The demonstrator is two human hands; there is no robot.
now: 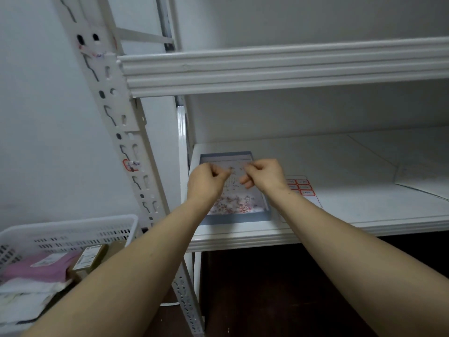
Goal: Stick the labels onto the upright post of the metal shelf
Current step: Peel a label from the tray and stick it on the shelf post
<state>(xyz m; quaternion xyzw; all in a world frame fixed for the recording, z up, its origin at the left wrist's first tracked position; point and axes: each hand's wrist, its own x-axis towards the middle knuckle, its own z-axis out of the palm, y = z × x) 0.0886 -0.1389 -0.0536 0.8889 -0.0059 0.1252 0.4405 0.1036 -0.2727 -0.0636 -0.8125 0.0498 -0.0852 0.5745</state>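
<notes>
Pinching a label sheet (232, 181) between curled fingers, left hand (206, 182) and right hand (264, 177) hover over the tray (238, 218).

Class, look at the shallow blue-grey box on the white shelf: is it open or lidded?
Open: no lid covers the shallow blue-grey box, and red-and-white paper scraps show inside.

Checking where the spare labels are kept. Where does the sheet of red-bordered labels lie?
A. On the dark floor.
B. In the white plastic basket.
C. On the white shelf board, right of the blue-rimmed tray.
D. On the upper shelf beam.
C: the sheet of red-bordered labels lies flat on the white shelf board, just right of the shallow blue-rimmed tray.
</notes>
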